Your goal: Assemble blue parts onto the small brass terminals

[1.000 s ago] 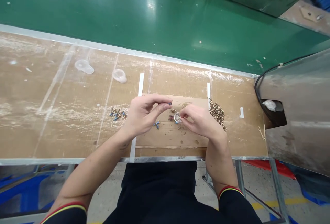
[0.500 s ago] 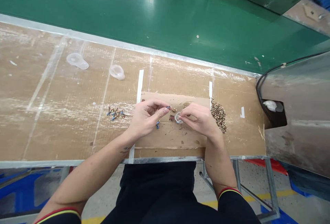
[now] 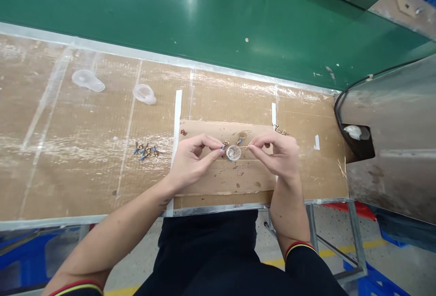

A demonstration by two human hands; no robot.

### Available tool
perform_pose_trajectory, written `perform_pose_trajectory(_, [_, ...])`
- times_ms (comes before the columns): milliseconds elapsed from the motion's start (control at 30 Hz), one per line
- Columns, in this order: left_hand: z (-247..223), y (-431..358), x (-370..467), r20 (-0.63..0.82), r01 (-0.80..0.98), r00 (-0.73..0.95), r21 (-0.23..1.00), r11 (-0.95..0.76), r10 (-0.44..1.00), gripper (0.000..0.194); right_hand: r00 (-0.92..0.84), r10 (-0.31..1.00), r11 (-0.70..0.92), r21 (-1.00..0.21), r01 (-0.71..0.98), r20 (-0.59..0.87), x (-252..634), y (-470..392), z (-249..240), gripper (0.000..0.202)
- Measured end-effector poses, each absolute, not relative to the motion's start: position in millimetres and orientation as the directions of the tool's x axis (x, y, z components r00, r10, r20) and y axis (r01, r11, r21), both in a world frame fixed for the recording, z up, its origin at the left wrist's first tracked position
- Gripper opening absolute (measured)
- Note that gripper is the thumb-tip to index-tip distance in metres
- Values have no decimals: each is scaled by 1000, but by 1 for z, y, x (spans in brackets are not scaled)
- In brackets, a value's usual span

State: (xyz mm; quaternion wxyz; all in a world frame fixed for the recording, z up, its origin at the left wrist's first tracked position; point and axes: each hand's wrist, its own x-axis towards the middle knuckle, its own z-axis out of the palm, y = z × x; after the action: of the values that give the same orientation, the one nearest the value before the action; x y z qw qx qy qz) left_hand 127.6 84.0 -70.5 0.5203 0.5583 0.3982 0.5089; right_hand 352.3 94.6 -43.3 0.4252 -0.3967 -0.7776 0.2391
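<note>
Thumb and forefinger of a worker's left hand [image 3: 195, 159] close in a pinch grip on a small blue-tipped piece [image 3: 223, 148], while the right hand [image 3: 279, 153] pinches a thin stick [image 3: 244, 147] at the rim of a clear cup [image 3: 233, 153]. From that cup, the left hand lies at nine o'clock, the right at three; the blue-tipped piece sits just beside the rim at about ten. A knock from either hand could tip the light-looking cup, and a loosened pinch could drop the tiny piece. Fingertips cover most of that piece; the cup's contents are hard to make out. At two o'clock on the tabletop [image 3: 211, 84], the right hand partly hides brassy parts [image 3: 281, 131].
</note>
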Motion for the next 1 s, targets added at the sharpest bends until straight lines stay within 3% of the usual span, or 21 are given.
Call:
perform_pose_trajectory(133, [-74,78,133,288,19,181,955,-296,940,6,-126,799,597,-749,287,589,353,90,-40,16])
perform_pose_trajectory(400, [-75,74,138,435,90,222,882,-463,873,9,-28,748,655,-731,188,663,345,87,-38,12])
perform_pose_trajectory(1000, [-74,73,139,476,81,261,856,-511,839,9,-84,727,683,-706,188,681,336,82,-41,15])
